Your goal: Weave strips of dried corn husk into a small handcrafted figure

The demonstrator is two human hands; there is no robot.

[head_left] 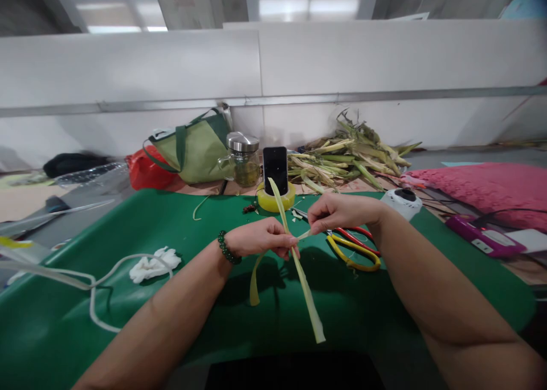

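My left hand (262, 239), with a dark green bead bracelet (226, 249) on the wrist, pinches long pale yellow-green leaf strips (304, 282) where they cross above the green table cover (171, 219). One strip rises toward the phone, another hangs down toward me, and a third loops off to the left. My right hand (337, 212) is closed on the short end of a strip just right of the crossing. The two hands are a few centimetres apart.
Yellow-handled and red-handled scissors (354, 250) lie under my right wrist. Behind stand a black phone (275, 168) on a yellow tape roll (276, 201), a glass jar (243, 159), a green bag (192, 148), a leaf pile (346, 154), a white cloth (154, 263) and a pink cushion (487, 188).
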